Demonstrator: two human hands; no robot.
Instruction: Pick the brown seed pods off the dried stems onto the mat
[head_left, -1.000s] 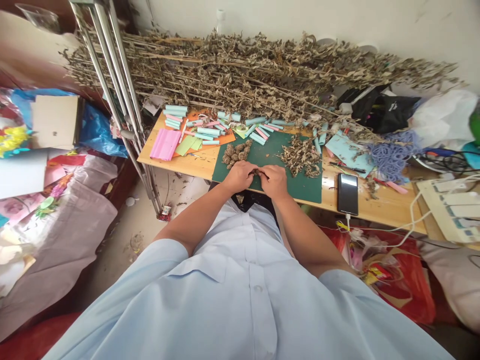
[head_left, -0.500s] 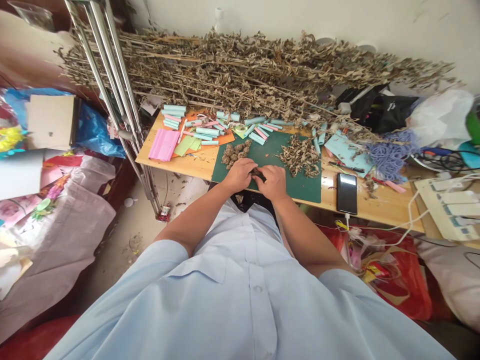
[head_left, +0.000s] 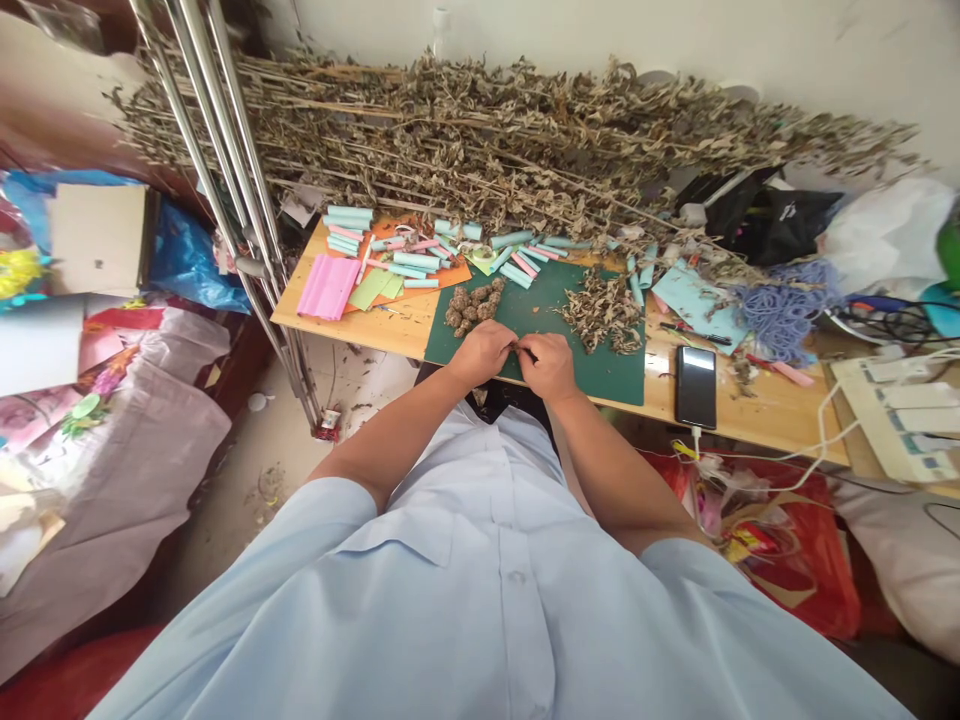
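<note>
- At the left of the worktop point(head_left: 382, 335), we record folded pink paper point(head_left: 328, 287) and teal paper rolls point(head_left: 349, 213) lying on and around an orange sheet point(head_left: 450, 273). Dried leafy stalks point(head_left: 450, 130) lie along the back.
- On the green cutting mat point(head_left: 442, 345), we note a cluster of brown balls point(head_left: 470, 305) just ahead of the left hand.
- The left hand point(head_left: 484, 352) is closed, with its fingers curled inward to pinch.
- Between the fingertips we find a small dark wad point(head_left: 517, 346), mostly hidden, above the mat near its front edge. It lies directly between the hands, and we cannot tell which hand is nearer or determine its long axis.
- The right hand point(head_left: 547, 365) is likewise closed, gripping the small dark wad from the other side.
- Against the frame half a second earlier, less of the small dark wad shows, while both hands occupy much the same place over the mat.
- Further right, we log a heap of dried leaves point(head_left: 604, 315) on the mat, a smartphone point(head_left: 695, 387) on the worktop, and a tangle of purple yarn point(head_left: 784, 310).
</note>
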